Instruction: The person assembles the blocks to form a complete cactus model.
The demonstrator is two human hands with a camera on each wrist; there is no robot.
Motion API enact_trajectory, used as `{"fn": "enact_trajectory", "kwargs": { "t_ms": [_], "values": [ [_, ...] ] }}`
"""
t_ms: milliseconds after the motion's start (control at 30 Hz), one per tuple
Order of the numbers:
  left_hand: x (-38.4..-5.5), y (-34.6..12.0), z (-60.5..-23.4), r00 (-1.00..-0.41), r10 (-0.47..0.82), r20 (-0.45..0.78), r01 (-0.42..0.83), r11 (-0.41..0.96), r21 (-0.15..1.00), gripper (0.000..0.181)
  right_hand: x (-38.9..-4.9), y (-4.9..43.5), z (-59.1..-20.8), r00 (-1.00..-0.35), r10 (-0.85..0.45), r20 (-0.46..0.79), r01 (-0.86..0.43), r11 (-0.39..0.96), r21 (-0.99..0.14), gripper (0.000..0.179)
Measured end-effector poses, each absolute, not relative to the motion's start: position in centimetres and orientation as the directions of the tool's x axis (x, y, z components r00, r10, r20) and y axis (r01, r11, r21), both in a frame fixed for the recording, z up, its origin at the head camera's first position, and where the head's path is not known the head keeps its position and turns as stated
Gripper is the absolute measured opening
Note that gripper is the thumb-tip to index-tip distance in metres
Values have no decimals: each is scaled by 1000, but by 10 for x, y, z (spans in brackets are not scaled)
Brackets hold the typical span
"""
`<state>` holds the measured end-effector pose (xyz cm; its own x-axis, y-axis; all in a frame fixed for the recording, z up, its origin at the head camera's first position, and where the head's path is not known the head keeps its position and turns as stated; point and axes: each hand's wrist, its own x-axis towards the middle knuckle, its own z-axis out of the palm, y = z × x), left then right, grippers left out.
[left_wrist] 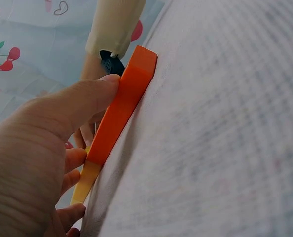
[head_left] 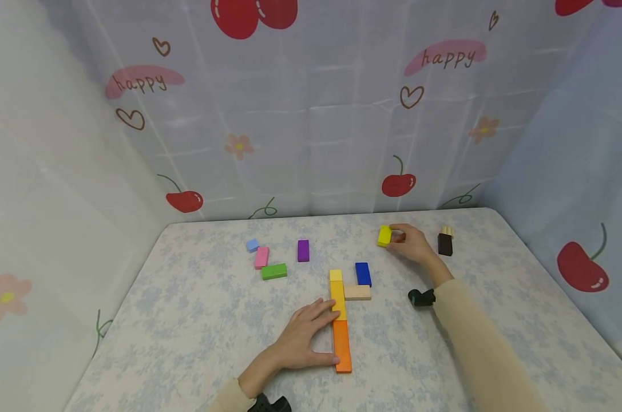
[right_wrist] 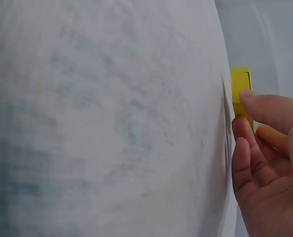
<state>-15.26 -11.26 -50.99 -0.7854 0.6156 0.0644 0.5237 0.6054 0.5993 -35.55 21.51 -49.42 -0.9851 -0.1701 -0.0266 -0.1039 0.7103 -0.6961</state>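
At the back right of the table, my right hand [head_left: 412,245] pinches a bright yellow block [head_left: 384,235] between thumb and fingers. My left hand [head_left: 302,337] rests beside a straight row of blocks, fingers spread. Its thumb touches the orange block [head_left: 343,349] at the near end, and its fingertips reach the amber block [head_left: 339,292] in the middle. A small light yellow block [head_left: 336,275] tops the far end. In the left wrist view the thumb lies against the edge of the orange block [left_wrist: 118,116]. A natural wood block [head_left: 358,292] sticks out sideways from the row.
Behind the wood block lies a dark blue block [head_left: 363,274]. Farther left are a purple block [head_left: 302,250], a green block [head_left: 274,272], a pink block [head_left: 261,257] and a light blue block [head_left: 252,245]. A black block [head_left: 445,244] with pale pieces [head_left: 447,230] lies right of my right hand.
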Motion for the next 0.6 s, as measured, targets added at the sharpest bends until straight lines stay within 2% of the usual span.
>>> {"fn": "enact_trajectory", "kwargs": {
  "t_ms": [400,600],
  "values": [
    [-152,-113,-510,-786,615,63,524,609,595,81,-343,195,-489,-930,-363,64,-301,649,-699,57],
    [-152,-113,-510,-787,614,61,521,608,599,80,-337,184,-489,-908,-416,53,-333,640,-693,54]
  ]
}}
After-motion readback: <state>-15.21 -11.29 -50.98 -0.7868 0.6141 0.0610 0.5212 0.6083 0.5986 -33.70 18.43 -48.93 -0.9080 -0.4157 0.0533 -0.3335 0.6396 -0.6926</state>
